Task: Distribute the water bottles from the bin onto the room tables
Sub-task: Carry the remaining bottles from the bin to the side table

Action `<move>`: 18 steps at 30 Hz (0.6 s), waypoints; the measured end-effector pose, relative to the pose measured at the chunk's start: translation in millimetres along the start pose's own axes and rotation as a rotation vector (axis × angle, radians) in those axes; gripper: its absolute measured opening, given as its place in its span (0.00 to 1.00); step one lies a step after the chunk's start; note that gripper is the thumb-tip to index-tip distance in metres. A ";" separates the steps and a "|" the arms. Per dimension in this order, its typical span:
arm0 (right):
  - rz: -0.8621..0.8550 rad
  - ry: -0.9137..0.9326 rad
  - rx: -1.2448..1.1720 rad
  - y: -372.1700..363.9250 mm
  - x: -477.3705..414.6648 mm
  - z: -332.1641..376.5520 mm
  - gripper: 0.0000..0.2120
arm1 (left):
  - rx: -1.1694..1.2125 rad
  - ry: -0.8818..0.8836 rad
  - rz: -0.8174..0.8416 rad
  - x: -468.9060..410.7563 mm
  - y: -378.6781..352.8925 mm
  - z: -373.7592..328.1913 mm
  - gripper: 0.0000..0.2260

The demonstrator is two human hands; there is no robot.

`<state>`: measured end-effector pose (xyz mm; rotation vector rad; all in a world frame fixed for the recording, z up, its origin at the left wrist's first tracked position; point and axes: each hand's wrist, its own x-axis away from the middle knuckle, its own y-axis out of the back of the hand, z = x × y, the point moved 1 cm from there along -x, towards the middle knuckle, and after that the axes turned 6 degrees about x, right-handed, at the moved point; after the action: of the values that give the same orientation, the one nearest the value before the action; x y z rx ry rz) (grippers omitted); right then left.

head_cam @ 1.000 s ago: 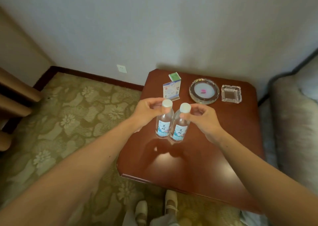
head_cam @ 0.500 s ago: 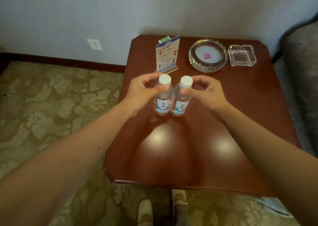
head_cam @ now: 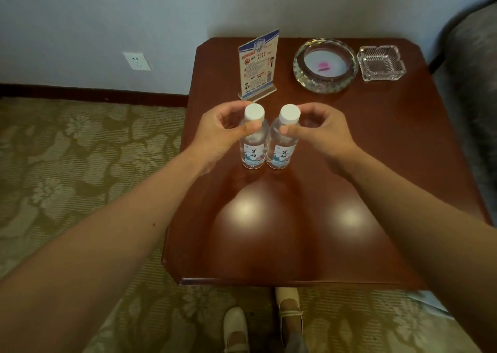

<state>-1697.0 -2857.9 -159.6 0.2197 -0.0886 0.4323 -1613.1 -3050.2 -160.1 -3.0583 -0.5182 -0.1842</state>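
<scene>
We look down on a polished reddish-brown wooden side table (head_cam: 376, 191) set against the wall. Two clear water bottles (head_cam: 252, 148) with white caps stand upright side by side near its middle. Along the far edge we see an acrylic sign stand (head_cam: 258, 66), a round faceted glass dish (head_cam: 325, 66) and a square glass ashtray (head_cam: 380, 62).

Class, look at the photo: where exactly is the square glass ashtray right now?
In the head view, the square glass ashtray sits at the far right corner of the wooden table, just right of the round crystal dish, near the wall.
</scene>
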 end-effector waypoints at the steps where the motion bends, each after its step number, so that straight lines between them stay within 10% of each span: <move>1: 0.005 -0.006 -0.004 -0.2 0.3 0.4 0.17 | -0.007 -0.004 0.006 0.2 0.8 0.0 0.17; 10: 0.019 -0.118 0.119 8.1 15.2 8.5 0.34 | -0.149 0.026 0.071 12.3 3.6 -17.1 0.33; 18: 0.092 -0.204 0.906 13.9 89.5 46.2 0.44 | -0.773 0.136 0.063 71.7 3.5 -50.8 0.40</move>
<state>-1623.7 -2820.0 -100.3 1.1556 -0.0979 0.5192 -1550.3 -3032.8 -101.0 -3.7444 -0.4109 -0.7450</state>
